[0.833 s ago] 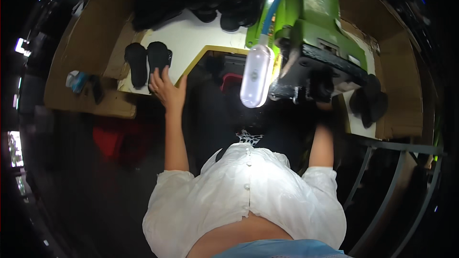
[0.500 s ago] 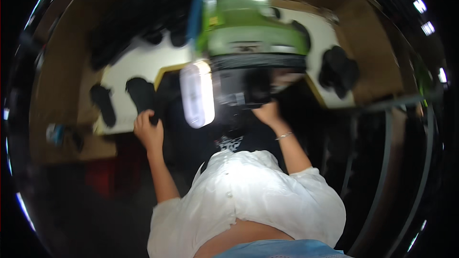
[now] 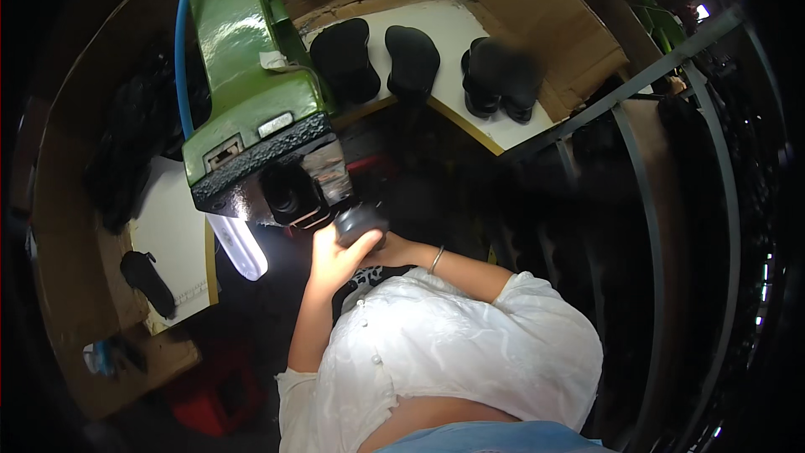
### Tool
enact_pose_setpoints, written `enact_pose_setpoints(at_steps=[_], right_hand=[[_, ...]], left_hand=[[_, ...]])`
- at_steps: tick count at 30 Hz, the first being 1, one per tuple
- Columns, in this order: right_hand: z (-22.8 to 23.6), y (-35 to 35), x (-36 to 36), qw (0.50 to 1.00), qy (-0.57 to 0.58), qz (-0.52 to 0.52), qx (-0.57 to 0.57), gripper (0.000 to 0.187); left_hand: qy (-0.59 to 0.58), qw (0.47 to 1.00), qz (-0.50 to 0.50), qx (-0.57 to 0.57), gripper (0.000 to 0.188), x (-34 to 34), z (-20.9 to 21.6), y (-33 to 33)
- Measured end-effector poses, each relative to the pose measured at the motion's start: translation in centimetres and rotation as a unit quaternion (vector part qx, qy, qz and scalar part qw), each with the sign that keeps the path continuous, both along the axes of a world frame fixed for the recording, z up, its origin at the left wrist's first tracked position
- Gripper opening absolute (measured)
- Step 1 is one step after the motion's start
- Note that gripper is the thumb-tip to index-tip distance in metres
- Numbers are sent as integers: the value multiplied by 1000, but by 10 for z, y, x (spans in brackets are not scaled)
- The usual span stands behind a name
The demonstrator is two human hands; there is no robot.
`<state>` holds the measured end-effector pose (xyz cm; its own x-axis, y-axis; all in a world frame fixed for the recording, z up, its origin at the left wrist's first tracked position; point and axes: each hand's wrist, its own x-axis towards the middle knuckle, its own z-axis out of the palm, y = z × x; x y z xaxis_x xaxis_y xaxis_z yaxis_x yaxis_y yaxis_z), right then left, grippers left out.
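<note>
My left hand (image 3: 331, 260) is closed round a dark shoe (image 3: 362, 222), its thumb lying across the top, in front of my body. My right hand (image 3: 399, 251), with a bangle at the wrist, meets it from the right; its fingers are largely hidden behind the shoe and my left hand. Just above and to the left is the head of a green machine (image 3: 251, 109) with a black underside. A lit white lamp (image 3: 239, 247) hangs below it.
White worktop (image 3: 180, 210) with yellow edging curves round the machine, walled by cardboard (image 3: 553, 25). Black shoes (image 3: 412, 63) stand at the back, and another dark shoe (image 3: 149, 283) lies at left. Grey metal rails (image 3: 646, 176) rise at right. A red stool (image 3: 218, 398) stands lower left.
My left hand has come away from the worktop at left to meet my right hand, bringing a dark shoe. The view has swung right, so the machine now appears further left.
</note>
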<state>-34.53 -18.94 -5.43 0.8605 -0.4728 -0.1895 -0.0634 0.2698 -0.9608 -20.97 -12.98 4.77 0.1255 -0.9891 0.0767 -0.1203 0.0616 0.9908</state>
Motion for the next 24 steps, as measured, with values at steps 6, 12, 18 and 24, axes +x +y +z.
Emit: enact_pose_setpoints(at_steps=[6,12,18,24], right_hand=[[5,25,7,998,29,-33,39,42],[33,-17,-34,988,116,52,-87,43],[79,-76,-70,997,-28,-51,41,39],[98,-64,-37,995,-70,-73,-5,32]], left_hand=[[104,991,65,48,23,4,2,-4],[117,986,114,29,15,8,-7,14],[83,983,159,36,17,16,4,17],[118,966,229,21,18,39,-29,40]])
